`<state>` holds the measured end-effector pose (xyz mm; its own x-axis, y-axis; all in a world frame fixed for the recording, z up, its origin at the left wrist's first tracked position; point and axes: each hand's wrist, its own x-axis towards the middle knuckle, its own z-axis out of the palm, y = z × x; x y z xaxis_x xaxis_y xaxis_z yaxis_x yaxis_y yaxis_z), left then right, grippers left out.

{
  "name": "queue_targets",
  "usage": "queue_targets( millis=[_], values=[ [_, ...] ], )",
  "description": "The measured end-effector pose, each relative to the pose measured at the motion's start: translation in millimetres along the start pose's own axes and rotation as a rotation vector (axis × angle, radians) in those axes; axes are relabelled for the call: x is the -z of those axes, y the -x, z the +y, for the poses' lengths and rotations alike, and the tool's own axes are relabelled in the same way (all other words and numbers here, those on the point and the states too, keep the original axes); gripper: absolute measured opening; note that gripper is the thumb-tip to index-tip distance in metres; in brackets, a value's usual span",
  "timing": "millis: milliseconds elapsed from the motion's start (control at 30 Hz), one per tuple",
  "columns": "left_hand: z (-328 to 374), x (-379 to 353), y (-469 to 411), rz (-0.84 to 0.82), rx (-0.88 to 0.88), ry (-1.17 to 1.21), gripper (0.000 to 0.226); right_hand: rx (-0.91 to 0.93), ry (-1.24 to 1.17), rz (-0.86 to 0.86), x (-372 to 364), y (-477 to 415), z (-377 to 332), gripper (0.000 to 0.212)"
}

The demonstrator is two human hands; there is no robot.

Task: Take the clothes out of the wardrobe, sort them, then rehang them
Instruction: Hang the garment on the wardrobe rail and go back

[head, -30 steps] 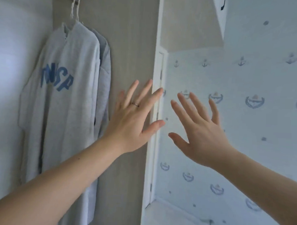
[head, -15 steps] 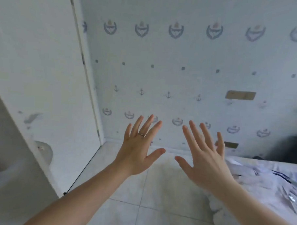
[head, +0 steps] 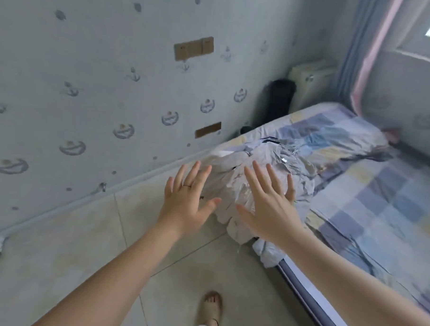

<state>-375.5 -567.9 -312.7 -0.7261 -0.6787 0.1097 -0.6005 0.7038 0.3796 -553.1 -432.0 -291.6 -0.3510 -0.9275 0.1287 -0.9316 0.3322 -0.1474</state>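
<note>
A heap of pale grey and white clothes [head: 265, 165] lies on the near corner of the bed [head: 370, 194], partly hanging over its edge. My left hand [head: 186, 201] is stretched out in front of me with fingers spread and a ring on one finger; it holds nothing. My right hand [head: 268, 204] is raised beside it, fingers spread too, in front of the heap and apart from it. The wardrobe is out of view.
The bed has a checked blue, yellow and white cover. A wall with anchor-pattern wallpaper [head: 101, 96] runs along the left. Pale floor tiles [head: 64, 250] lie below. A black object [head: 279, 99] stands in the far corner, curtains [head: 362, 46] beside it. My sandalled foot [head: 210, 308] shows below.
My view swung right and down from the wardrobe with its hanging grey garments, past the wall, to the bed and clothes heap. Both hands stayed raised and spread.
</note>
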Motion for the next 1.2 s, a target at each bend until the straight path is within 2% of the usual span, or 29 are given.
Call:
queue_targets(
  millis=[200, 500, 933, 1200],
  values=[
    [-12.8, -43.3, -99.5, -0.187, -0.122, 0.043, 0.081, -0.242, 0.019, -0.043, -31.0, -41.1, 41.4, 0.084],
    [9.7, -98.4, -210.5, -0.383, -0.282, 0.04, 0.08, -0.563, 0.017, -0.09, -64.4, -65.8, 114.5, 0.084],
    [63.7, -176.9, -401.0, -0.527, -0.345, -0.058, 0.077, -0.686, -0.097, -0.219, -105.6, -179.2, 264.1, 0.08],
    [59.5, -243.4, -502.0, -0.656, -0.363, -0.138, 0.071, -0.753, -0.138, -0.322, -138.1, -238.0, 344.8, 0.079]
  ],
)
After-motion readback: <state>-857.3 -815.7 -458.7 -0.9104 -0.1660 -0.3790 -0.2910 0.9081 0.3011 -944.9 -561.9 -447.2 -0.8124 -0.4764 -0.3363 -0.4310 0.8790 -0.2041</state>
